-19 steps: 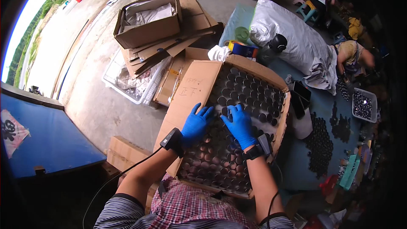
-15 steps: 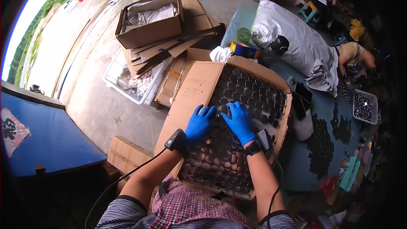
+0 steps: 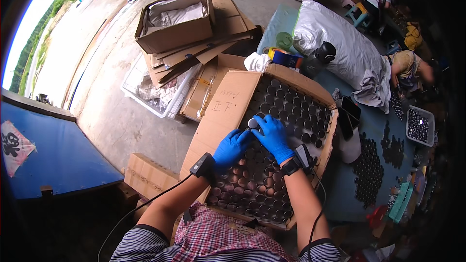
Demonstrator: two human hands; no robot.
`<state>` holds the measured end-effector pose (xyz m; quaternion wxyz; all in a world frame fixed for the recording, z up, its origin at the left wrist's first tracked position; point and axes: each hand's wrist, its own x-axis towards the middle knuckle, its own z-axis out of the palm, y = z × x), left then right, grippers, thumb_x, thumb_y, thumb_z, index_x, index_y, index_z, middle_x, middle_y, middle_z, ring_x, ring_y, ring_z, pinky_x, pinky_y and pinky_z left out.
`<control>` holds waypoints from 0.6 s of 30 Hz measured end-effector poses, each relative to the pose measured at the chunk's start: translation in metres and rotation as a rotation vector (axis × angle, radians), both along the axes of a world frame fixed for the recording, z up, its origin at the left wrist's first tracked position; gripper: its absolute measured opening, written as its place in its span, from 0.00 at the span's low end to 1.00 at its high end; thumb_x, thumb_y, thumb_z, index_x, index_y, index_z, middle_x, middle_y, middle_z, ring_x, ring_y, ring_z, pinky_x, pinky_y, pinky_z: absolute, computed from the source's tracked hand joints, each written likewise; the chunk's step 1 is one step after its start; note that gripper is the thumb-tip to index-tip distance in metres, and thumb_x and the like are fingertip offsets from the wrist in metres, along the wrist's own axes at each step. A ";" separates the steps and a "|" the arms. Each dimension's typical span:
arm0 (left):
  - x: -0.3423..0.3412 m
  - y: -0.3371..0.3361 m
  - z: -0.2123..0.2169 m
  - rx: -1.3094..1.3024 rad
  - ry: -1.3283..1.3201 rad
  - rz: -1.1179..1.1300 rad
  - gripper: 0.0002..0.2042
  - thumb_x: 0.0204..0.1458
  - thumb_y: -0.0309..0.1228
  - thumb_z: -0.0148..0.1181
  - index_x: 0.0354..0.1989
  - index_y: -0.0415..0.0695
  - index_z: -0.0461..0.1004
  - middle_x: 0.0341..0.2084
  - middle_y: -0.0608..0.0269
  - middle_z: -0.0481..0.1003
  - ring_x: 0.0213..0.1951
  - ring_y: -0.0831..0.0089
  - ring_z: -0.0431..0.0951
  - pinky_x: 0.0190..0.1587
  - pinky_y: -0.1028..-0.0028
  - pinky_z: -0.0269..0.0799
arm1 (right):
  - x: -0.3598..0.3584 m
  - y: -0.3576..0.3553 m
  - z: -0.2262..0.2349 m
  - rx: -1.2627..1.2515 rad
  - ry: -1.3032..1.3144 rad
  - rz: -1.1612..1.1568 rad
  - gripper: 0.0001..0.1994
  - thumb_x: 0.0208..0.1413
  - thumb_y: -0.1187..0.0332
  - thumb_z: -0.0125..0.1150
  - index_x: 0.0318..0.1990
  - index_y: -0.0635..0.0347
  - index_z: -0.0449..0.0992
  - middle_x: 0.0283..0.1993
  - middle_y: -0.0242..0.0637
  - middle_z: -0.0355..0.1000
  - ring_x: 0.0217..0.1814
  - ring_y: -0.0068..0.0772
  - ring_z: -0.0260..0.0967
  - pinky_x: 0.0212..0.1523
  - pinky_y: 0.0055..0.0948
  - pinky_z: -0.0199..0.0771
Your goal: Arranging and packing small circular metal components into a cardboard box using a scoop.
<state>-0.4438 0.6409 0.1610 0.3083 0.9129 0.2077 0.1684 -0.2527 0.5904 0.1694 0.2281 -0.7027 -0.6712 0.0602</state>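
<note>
Rows of dark, round caps stand in an open cardboard box in front of me. Tilted above them is one round cap, its pale, shiny face showing. My right hand, gloved in blue, pinches this cap between thumb and fingers. Close against its lower edge are the closed fingertips of my left hand, also in a blue glove. What those left fingers grip, if anything, is hidden. Reddish-brown reflections show on the caps nearer to me.
Right of the box, a blue-green table carries loose dark pieces, a phone and a grey bin. A dark bottle and a large white sack lie beyond. Flattened cartons stand left. Another person works at right.
A pale-faced cap has come up between my fingertips, lifted from among the others. My left hand has moved right and slightly down, closing in on my right hand. The view has shifted slightly.
</note>
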 end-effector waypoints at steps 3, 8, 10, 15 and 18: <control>0.003 -0.004 0.005 -0.226 0.012 0.105 0.18 0.59 0.32 0.52 0.57 0.43 0.68 0.51 0.52 0.73 0.56 0.52 0.70 0.61 0.62 0.66 | 0.003 -0.009 -0.006 0.079 0.038 -0.049 0.19 0.49 0.61 0.68 0.49 0.51 0.74 0.38 0.38 0.67 0.39 0.46 0.69 0.40 0.41 0.71; 0.004 -0.005 0.007 -0.256 0.018 0.137 0.19 0.58 0.31 0.53 0.59 0.43 0.67 0.52 0.51 0.72 0.56 0.52 0.70 0.62 0.60 0.64 | 0.006 -0.019 -0.014 0.066 0.033 -0.082 0.18 0.49 0.61 0.67 0.48 0.51 0.73 0.38 0.38 0.67 0.39 0.46 0.69 0.41 0.42 0.71; 0.003 -0.004 0.007 -0.239 0.017 0.161 0.21 0.56 0.30 0.54 0.59 0.43 0.67 0.52 0.51 0.72 0.56 0.53 0.70 0.62 0.60 0.64 | 0.001 -0.015 -0.008 0.047 0.017 -0.076 0.18 0.50 0.60 0.66 0.47 0.51 0.73 0.38 0.39 0.67 0.40 0.46 0.69 0.41 0.43 0.71; 0.004 -0.001 0.008 0.359 0.111 0.051 0.18 0.47 0.29 0.56 0.49 0.47 0.76 0.54 0.59 0.70 0.49 0.56 0.72 0.56 0.64 0.69 | -0.006 -0.002 0.001 0.066 -0.045 -0.059 0.15 0.50 0.62 0.65 0.46 0.50 0.75 0.37 0.37 0.67 0.41 0.41 0.70 0.40 0.40 0.72; 0.006 0.000 0.001 0.358 0.090 0.020 0.16 0.48 0.29 0.56 0.48 0.48 0.77 0.55 0.60 0.70 0.49 0.56 0.72 0.56 0.63 0.69 | -0.005 -0.002 0.000 0.084 -0.026 -0.043 0.15 0.49 0.63 0.65 0.47 0.48 0.76 0.36 0.36 0.68 0.41 0.40 0.70 0.40 0.39 0.72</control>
